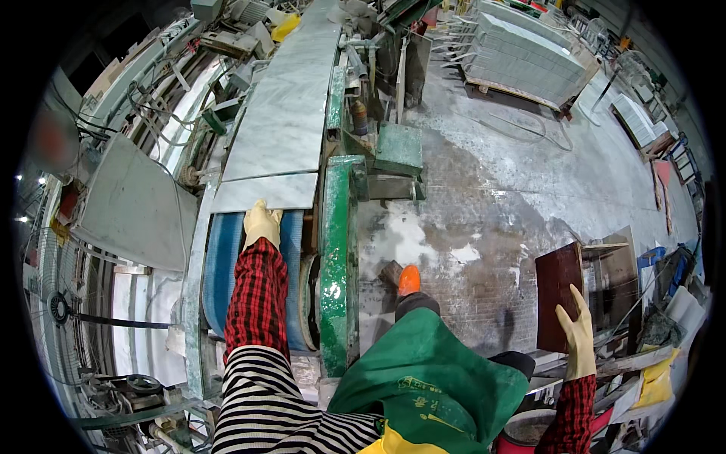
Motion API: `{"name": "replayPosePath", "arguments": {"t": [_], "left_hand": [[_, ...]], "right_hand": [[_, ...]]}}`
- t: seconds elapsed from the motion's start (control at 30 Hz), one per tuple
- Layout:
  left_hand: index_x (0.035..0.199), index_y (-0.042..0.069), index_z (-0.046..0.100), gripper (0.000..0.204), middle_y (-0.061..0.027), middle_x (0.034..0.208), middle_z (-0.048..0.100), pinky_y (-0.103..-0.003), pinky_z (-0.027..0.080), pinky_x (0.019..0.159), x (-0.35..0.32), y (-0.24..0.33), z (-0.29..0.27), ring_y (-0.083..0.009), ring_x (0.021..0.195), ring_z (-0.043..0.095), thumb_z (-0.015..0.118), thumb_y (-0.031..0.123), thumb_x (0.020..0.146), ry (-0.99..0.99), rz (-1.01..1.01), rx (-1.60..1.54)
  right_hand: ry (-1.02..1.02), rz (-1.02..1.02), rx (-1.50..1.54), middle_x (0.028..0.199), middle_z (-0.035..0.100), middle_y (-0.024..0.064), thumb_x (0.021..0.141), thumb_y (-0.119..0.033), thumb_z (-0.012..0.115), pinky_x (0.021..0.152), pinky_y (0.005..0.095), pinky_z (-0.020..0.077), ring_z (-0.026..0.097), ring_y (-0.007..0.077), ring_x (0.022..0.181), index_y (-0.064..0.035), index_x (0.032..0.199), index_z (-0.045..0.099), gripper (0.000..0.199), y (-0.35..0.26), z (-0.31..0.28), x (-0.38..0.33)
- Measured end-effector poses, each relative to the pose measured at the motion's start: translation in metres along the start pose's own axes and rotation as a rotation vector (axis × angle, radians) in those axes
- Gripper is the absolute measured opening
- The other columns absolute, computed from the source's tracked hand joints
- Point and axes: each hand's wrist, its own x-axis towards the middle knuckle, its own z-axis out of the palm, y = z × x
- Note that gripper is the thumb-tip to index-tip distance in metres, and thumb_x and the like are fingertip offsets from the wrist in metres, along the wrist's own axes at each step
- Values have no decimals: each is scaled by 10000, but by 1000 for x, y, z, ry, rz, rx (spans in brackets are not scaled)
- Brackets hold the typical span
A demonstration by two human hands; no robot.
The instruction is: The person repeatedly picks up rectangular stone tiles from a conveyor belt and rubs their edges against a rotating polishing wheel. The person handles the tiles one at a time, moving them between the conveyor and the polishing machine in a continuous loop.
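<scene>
My left hand (pixel 262 225), in a pale glove, has its fingers curled over the near edge of a grey-white marble tile (pixel 291 190). The tile lies flat across the near end of a conveyor, on a blue belt (pixel 224 261). Just beyond it, apart by a thin seam, a longer marble slab (pixel 276 113) runs up the line. My right hand (pixel 577 333), gloved too, hangs out to the right with fingers spread and nothing in them. Closest to it is the dark red-brown panel (pixel 558 299) of a box-like wooden stand; I cannot tell whether they touch.
A green machine frame (pixel 340 280) borders the belt on its right. A green metal box (pixel 398 149) juts out farther up. Stacked pale tiles (pixel 522 57) stand on a pallet at the far right. The concrete floor (pixel 491 197) is wet in patches. A bucket (pixel 525 430) sits near my right forearm.
</scene>
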Motion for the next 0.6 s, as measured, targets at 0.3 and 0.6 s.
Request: {"name": "replayPosePath", "arguments": {"t": [0.3, 0.6], "left_hand": [[1026, -89, 597, 368, -142, 861, 724, -354, 541, 734, 45, 4, -32, -233, 799, 678, 582, 278, 1029, -73, 393, 915], [970, 31, 612, 214, -258, 889, 719, -538, 570, 776, 46, 48, -53, -467, 841, 702, 627, 244, 968, -498, 1023, 1747]], "right_hand": [[-63, 119, 67, 1602, 469, 213, 947, -138, 749, 1248, 412, 312, 404, 313, 1516, -72, 1576, 470, 691, 13, 6, 3], [20, 152, 149, 1627, 424, 234, 981, -122, 707, 1248, 412, 311, 385, 334, 1527, -64, 1592, 437, 671, 44, 3, -1]]}}
